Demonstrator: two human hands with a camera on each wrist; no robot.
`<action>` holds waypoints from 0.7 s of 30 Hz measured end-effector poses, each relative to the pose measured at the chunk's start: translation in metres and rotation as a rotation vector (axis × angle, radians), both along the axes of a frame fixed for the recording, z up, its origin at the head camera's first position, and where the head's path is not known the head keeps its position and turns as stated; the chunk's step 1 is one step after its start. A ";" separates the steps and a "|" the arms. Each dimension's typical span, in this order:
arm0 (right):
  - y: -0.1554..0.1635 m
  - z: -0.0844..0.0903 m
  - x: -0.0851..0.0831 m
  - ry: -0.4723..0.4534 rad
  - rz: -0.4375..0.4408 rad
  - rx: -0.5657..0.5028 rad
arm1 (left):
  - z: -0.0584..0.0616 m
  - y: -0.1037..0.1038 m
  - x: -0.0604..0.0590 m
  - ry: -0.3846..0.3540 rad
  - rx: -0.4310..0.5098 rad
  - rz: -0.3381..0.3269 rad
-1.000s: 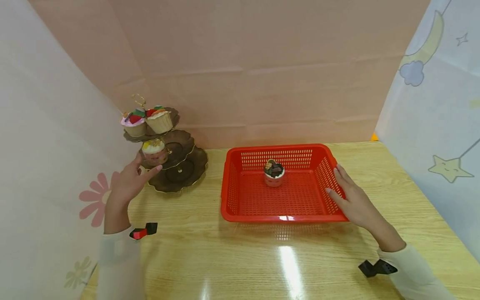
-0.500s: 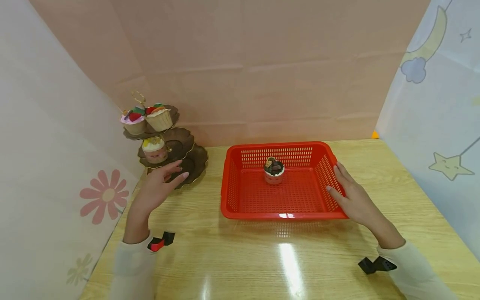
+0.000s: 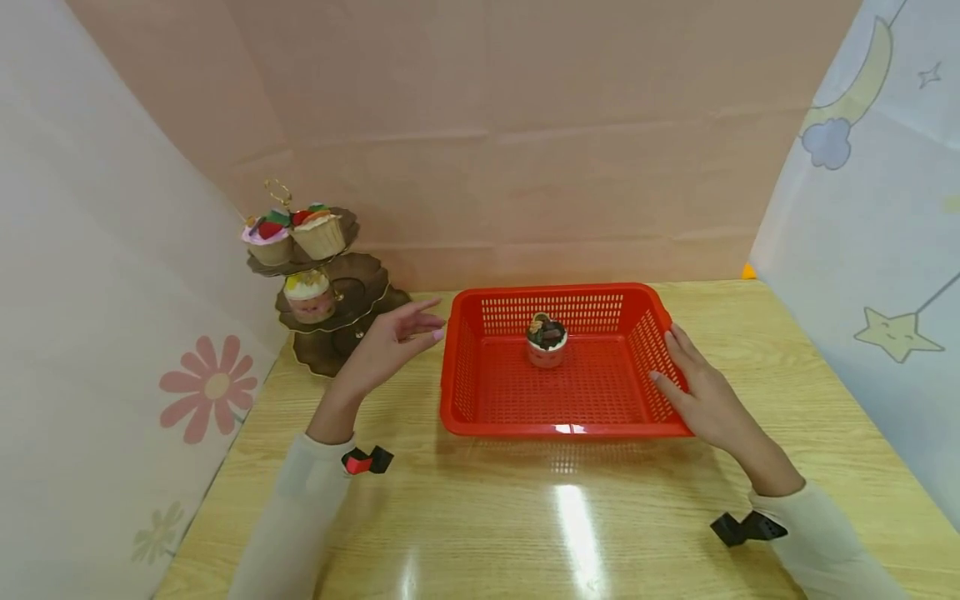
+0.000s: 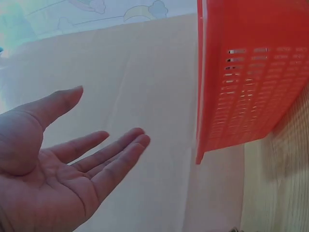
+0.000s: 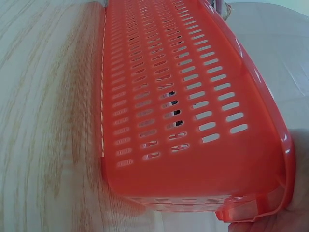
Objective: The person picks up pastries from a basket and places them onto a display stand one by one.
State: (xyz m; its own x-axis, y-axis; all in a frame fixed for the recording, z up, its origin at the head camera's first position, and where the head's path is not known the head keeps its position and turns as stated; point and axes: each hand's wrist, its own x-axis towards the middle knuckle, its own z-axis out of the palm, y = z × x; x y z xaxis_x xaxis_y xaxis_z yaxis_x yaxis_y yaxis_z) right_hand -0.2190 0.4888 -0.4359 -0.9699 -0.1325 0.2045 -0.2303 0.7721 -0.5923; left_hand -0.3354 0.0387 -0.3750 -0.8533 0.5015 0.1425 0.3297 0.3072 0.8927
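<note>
My left hand (image 3: 390,343) is in the air between the tiered stand and the basket, fingers loosely extended and palm bare in the left wrist view. With its thumb on the inner side, my right hand (image 3: 708,398) grips the right rim of the red plastic basket (image 3: 570,430). A cupcake with dark topping (image 3: 546,343) in a clear cup stands inside the basket. On the tiered stand (image 3: 367,279), a pink-frosted cupcake (image 3: 267,242) and a cream cupcake (image 3: 320,233) sit on the top tier. A yellow-topped dessert cup (image 3: 309,297) is on the middle tier.
The wooden table (image 3: 480,517) carries both stand and basket. A plain cloth backdrop (image 3: 525,150) rises behind. Patterned sheets hang at the left (image 3: 112,292) and right (image 3: 907,208).
My left hand has left the yellow-topped dessert cup on the middle tier and moved right towards the basket. My right hand stays at the basket rim.
</note>
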 end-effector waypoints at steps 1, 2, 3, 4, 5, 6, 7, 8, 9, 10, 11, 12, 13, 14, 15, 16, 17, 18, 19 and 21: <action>0.000 0.000 0.000 -0.002 0.000 -0.001 | 0.000 0.003 -0.003 -0.015 0.020 -0.002; 0.000 0.000 0.000 -0.004 0.000 -0.002 | 0.001 0.005 -0.006 -0.031 0.037 -0.004; 0.000 0.000 0.000 -0.006 -0.001 -0.002 | 0.001 0.008 -0.010 -0.044 0.049 -0.008; 0.000 0.000 0.000 -0.006 -0.001 -0.002 | 0.001 0.011 -0.012 -0.055 0.056 -0.014; 0.000 0.000 0.000 -0.003 0.000 -0.001 | 0.002 0.015 -0.014 -0.067 0.057 -0.021; 0.000 0.000 0.000 -0.002 0.001 -0.004 | 0.004 0.018 -0.016 -0.079 0.059 -0.029; 0.000 0.000 -0.001 -0.001 0.001 -0.005 | 0.005 0.022 -0.017 -0.091 0.063 -0.041; 0.000 0.001 -0.001 0.001 0.002 -0.006 | 0.007 0.026 -0.018 -0.098 0.064 -0.054; 0.000 0.001 -0.001 0.003 0.004 -0.006 | 0.009 0.030 -0.018 -0.105 0.062 -0.066; 0.000 0.001 -0.002 0.005 0.006 -0.005 | 0.011 0.035 -0.019 -0.110 0.059 -0.079; 0.000 0.001 -0.002 0.006 0.008 -0.004 | 0.013 0.039 -0.019 -0.116 0.058 -0.091; 0.000 0.002 -0.002 0.008 0.010 -0.003 | 0.015 0.043 -0.018 -0.120 0.056 -0.102; 0.000 0.001 -0.003 0.009 0.011 0.000 | 0.016 0.047 -0.019 -0.124 0.050 -0.113; 0.000 0.001 -0.003 0.009 0.013 0.002 | 0.018 0.051 -0.018 -0.127 0.047 -0.121; 0.000 0.001 -0.003 0.011 0.014 0.004 | 0.020 0.056 -0.018 -0.129 0.046 -0.129; 0.001 0.001 -0.003 0.011 0.015 0.005 | 0.021 0.060 -0.018 -0.128 0.047 -0.138; 0.001 0.000 -0.003 0.011 0.014 0.005 | 0.022 0.064 -0.018 -0.127 0.049 -0.147; 0.001 0.000 -0.002 0.010 0.014 0.005 | 0.023 0.069 -0.019 -0.122 0.049 -0.156; 0.001 0.000 -0.002 0.010 0.012 0.005 | 0.023 0.073 -0.020 -0.116 0.051 -0.166; 0.001 -0.001 -0.002 0.008 0.009 0.006 | 0.021 0.082 -0.023 -0.096 0.053 -0.185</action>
State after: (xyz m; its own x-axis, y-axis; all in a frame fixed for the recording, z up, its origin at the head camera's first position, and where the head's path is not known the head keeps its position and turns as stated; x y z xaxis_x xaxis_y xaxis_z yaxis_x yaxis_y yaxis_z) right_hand -0.2208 0.4895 -0.4372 -0.9669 -0.1421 0.2119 -0.2420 0.7734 -0.5859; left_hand -0.3589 0.1205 -0.3537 -0.7583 0.6449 0.0954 0.2886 0.2009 0.9361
